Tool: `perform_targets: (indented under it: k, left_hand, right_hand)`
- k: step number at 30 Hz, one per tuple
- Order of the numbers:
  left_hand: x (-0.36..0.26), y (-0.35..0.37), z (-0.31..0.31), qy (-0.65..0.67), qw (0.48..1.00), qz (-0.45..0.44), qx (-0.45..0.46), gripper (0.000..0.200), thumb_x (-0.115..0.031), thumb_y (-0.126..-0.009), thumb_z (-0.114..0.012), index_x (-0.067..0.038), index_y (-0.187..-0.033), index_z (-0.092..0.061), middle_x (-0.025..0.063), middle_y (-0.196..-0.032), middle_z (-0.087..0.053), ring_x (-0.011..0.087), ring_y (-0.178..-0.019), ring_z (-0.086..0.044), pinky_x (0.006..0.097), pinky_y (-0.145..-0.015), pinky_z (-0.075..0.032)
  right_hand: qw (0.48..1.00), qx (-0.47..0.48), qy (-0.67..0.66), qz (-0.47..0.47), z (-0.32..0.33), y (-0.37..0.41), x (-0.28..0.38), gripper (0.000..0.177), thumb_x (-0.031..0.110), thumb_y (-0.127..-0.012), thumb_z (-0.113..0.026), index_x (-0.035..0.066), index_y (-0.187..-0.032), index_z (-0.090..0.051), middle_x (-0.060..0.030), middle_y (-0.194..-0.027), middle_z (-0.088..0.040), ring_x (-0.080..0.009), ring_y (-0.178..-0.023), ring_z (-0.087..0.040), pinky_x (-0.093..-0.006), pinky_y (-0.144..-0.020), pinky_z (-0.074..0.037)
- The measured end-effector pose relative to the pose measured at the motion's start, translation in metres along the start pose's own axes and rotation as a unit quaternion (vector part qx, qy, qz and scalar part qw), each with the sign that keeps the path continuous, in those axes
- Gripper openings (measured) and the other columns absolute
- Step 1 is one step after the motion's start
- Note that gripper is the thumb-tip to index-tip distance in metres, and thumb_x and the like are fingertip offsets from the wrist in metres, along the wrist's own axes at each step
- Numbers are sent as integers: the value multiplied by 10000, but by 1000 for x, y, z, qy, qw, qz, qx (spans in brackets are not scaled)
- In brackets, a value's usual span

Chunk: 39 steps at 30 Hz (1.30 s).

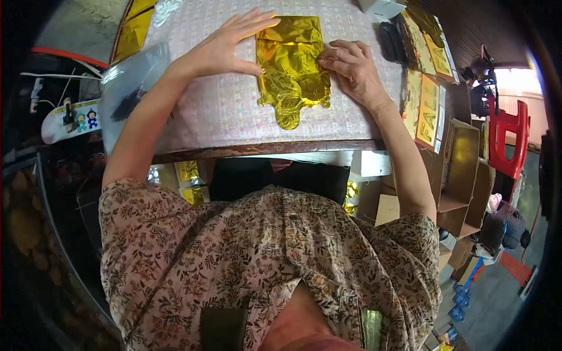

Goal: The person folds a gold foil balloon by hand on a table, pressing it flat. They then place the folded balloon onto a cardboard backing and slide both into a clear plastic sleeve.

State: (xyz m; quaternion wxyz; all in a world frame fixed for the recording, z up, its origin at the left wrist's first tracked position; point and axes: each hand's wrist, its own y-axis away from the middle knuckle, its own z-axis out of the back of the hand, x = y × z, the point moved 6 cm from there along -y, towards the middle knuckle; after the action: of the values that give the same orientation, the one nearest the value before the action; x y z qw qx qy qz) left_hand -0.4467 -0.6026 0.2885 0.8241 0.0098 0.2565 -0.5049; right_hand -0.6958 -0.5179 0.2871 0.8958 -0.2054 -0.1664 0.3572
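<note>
A shiny gold foil balloon (293,64), deflated and folded flat, lies on the patterned tablecloth in front of me. Its upper part is a smooth rectangle with a crease across it; the lower part is crinkled and ends in a rounded tab. My left hand (234,44) is spread at its left side, fingertips at the top left corner and thumb at the left edge. At the right edge, my right hand (351,64) has bent fingers, thumb and forefinger pinched on the foil. The fingertips' exact grip is partly hidden.
A clear plastic bag (132,88) lies on the table's left side, with more gold foil (133,29) behind it. To the right are a black object (392,42) and printed packs (430,111) marked "FALL". Cardboard boxes (462,169) and a red stool (510,137) stand beyond.
</note>
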Motion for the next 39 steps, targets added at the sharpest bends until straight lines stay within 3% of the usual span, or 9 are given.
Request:
perform_targets:
  k: [2,4,7,11,13,17,19,27,39]
  left_hand:
    - [-14,13,12,8,999,-21,-30,864,-239,-770,-846,-192,-1549,-474,76,-1629,-418,300,-1535,-324,502,-1260,-261]
    - [-26,27,11,-65,996,-60,6,626,-108,-810,-780,-154,-1411,-612,69,-1488,-573,295,-1415,-494,449,-1193,-384]
    - [-43,26,3,-99,990,-96,22,548,-35,-794,-738,-126,-1328,-654,65,-1367,-644,296,-1292,-586,433,-1132,-452]
    - [-66,5,-12,-122,983,-128,45,548,-1,-770,-718,-102,-1306,-662,76,-1328,-653,307,-1254,-600,410,-1101,-485]
    - [-69,1,-14,-137,981,-135,-4,394,-28,-826,-716,-83,-1215,-689,73,-1304,-670,277,-1203,-632,371,-1002,-537]
    - [-64,9,-29,-109,985,-130,-12,416,-15,-807,-740,-70,-1218,-707,100,-1259,-707,291,-1159,-669,373,-969,-564]
    - [-58,12,-22,9,997,-38,-73,415,-10,-798,-759,-51,-1210,-726,118,-1214,-737,306,-1123,-701,374,-942,-584]
    - [-49,18,-24,61,995,9,-75,328,46,-882,-712,-14,-1204,-730,141,-1212,-743,300,-1121,-715,374,-976,-566]
    - [-46,23,-22,92,990,33,-104,319,-47,-861,-758,-84,-1177,-737,105,-1231,-728,285,-1134,-702,366,-966,-567]
  right_hand:
    - [1000,-8,-1,-1,1,2,-1,264,27,-783,-774,100,-1036,-759,14,-1131,-721,-243,-1204,-625,-421,-1024,-431]
    - [1000,-4,-18,-2,-2,3,-3,249,14,-777,-768,89,-1014,-754,2,-1103,-722,-225,-1168,-640,-407,-1025,-436]
    - [999,0,-31,-8,-4,3,-5,238,-7,-783,-754,85,-1002,-752,-6,-1076,-723,-218,-1127,-651,-397,-1026,-439]
    - [999,0,-39,-20,-7,4,-8,232,-9,-787,-751,88,-997,-752,-9,-1057,-724,-231,-1100,-653,-395,-1022,-442]
    - [998,2,-50,-39,-8,6,-10,245,-34,-797,-720,98,-1001,-755,0,-1082,-732,-230,-1094,-653,-395,-1046,-422]
    - [994,-21,-74,-81,-7,13,-14,293,-36,-817,-667,119,-1048,-756,13,-1122,-741,-230,-1128,-633,-401,-1091,-379]
    - [991,-20,-78,-107,-7,17,-16,345,-14,-830,-617,142,-1106,-753,20,-1150,-745,-222,-1188,-597,-417,-1131,-330]
    - [972,-37,-123,-199,-7,20,-13,308,81,-864,-672,122,-1166,-711,0,-1175,-710,-230,-1220,-561,-420,-1145,-307]
    - [985,-18,-73,-156,-10,13,-4,227,104,-823,-743,81,-1049,-738,-23,-1170,-690,-267,-1181,-562,-439,-1077,-327]
